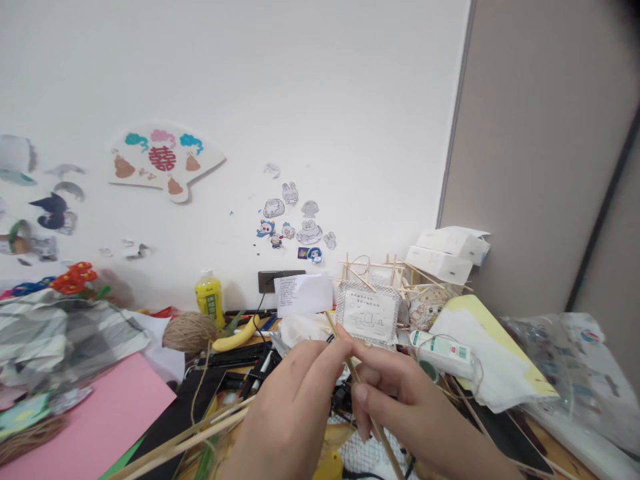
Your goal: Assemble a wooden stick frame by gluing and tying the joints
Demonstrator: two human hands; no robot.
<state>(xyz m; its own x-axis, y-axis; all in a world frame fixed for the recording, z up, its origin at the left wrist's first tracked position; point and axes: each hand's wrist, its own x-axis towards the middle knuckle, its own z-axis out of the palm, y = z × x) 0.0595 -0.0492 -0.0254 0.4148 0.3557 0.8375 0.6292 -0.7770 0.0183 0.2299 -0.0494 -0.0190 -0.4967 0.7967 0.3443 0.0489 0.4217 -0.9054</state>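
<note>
In the lower middle of the head view, my left hand (293, 400) and my right hand (407, 397) meet at their fingertips. A thin wooden stick (383, 437) slants between them, its upper end rising above the fingers. The right thumb and fingers close around this stick. My left hand is curled with its back toward me, its index finger reaching the same stick; its other fingers are largely hidden. Several more wooden sticks (185, 440) run from the lower left to behind my left hand, apparently in its grip. Beneath the hands lies white mesh material (363, 453), partly covered.
A twine ball (190, 333), a banana (237, 335) and a yellow bottle (209, 298) stand left. Behind are a stick frame (373, 270) and a drawing card (370, 317). Pink paper (117, 417) lies left; a white packet (443, 353) and white boxes (445, 253) are right.
</note>
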